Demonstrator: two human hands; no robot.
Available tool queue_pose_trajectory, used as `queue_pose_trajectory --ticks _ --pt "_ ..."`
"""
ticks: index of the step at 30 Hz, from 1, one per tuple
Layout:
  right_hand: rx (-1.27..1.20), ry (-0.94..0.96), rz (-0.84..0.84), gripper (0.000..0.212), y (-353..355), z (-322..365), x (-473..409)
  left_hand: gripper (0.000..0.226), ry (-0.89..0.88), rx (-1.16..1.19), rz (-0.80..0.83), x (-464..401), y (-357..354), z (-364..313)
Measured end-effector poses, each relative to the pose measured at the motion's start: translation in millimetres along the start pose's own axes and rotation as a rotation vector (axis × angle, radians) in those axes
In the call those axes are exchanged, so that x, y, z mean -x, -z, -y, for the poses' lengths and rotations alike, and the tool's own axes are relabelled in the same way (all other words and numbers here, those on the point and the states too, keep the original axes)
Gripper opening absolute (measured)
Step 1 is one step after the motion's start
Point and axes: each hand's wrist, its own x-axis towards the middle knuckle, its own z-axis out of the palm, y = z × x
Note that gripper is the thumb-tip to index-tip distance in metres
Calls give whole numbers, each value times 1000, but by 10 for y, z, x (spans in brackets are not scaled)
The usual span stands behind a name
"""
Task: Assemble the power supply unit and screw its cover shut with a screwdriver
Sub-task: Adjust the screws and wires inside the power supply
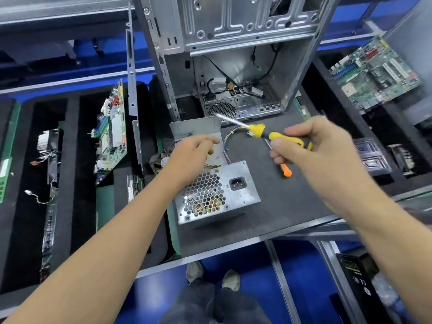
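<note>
The silver power supply unit (218, 190) lies on the dark mat, its honeycomb grille and socket facing me. Its grey metal cover (195, 128) lies behind it, with coloured wires (228, 146) running out beside it. My left hand (191, 153) hovers over the unit's far end with loosely curled fingers and holds nothing I can see. My right hand (311, 146) grips the yellow-and-black screwdriver (259, 132) by its handle; the shaft points left and away, above the mat.
An orange-handled screwdriver (285, 170) lies on the mat under my right hand. An empty computer case (233, 54) stands behind. Motherboards (113, 127) (374, 73) sit in foam slots left and right. A small fan (160, 160) lies left of the unit.
</note>
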Motion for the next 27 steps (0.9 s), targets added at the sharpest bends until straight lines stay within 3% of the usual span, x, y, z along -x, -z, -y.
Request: queue_pose_trajectory --ticks 4,9,13,15,18,23,27 --pt "-255 -150 -88 13 -454 -448 172 52 -60 177 -116 66 25 55" --pt "-576 -248 -180 18 -687 -629 200 32 -177 336 -252 180 -45 38" --pt "-400 -121 -212 4 -755 -692 221 15 -200 455 -379 326 -53 -31" --pt "-297 -84 -218 7 -777 -719 247 8 -235 414 -417 412 -36 -38" --pt "-333 -89 -209 8 -765 -734 239 15 -303 232 -399 587 -20 -16" --pt "-413 -101 -202 6 -737 -733 221 9 -580 -130 -292 791 -212 61" --pt "-433 -97 -203 6 -742 -738 228 24 -657 -259 -330 845 -307 151"
